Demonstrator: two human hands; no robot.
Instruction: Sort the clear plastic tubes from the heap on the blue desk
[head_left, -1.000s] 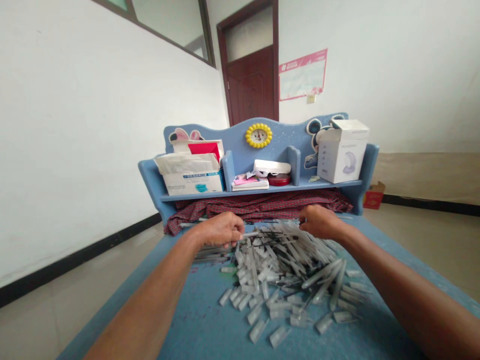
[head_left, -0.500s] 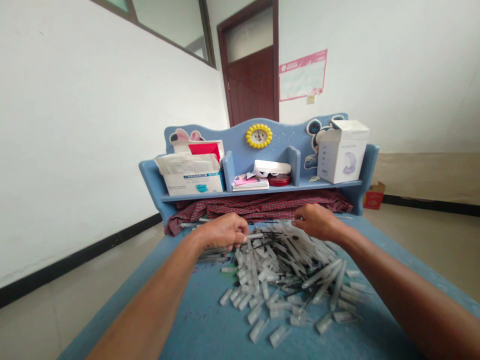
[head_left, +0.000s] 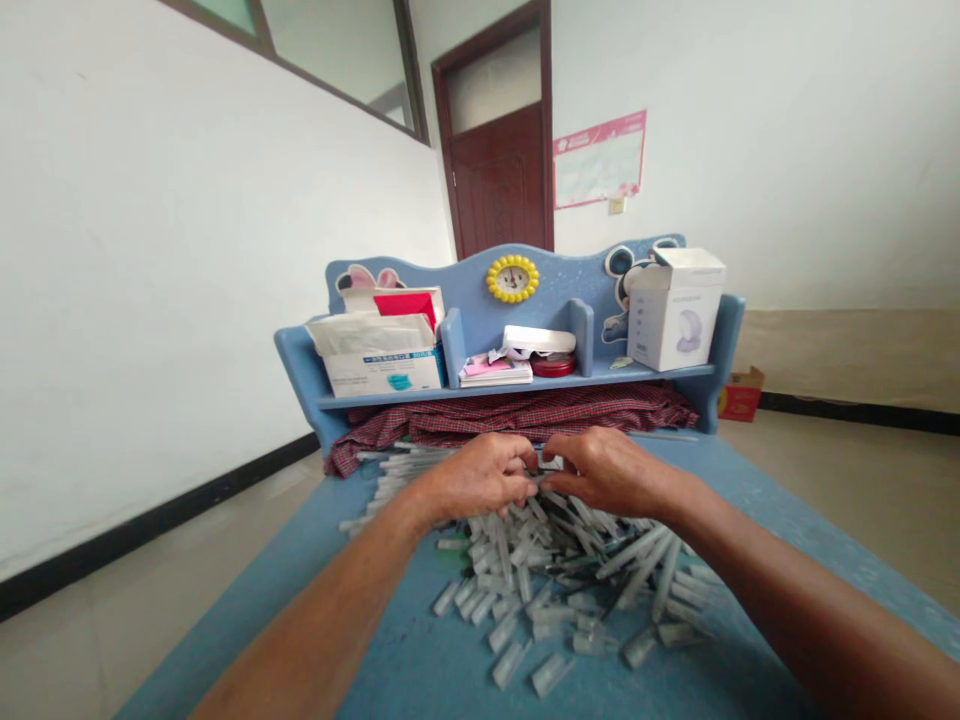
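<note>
My left hand [head_left: 487,474] is closed in a pinch above the back of a heap of pens and clear pen caps [head_left: 540,610]. A slim pen [head_left: 537,480] seems to be in its fingertips, mostly hidden. Close beside it, my right hand [head_left: 607,470] curls its thumb and fingers toward the same spot. Whatever its fingertips grip is too small to make out. Frosted clear pens [head_left: 637,555] lie crisscross in the heap below, some dark inside. Loose caps spread toward the front. Left of my left hand, more pens [head_left: 397,475] lie side by side in a row.
The blue table [head_left: 390,650] has a raised shelf [head_left: 600,378] at its back. On it stand a mask box [head_left: 382,370], papers [head_left: 495,373], a red round tin [head_left: 553,366] and a white box [head_left: 675,315]. Checked cloth [head_left: 525,415] is bunched underneath.
My right hand has moved left from the back of the heap to meet my left hand. The left hand has shifted slightly right, and the view has tilted a little.
</note>
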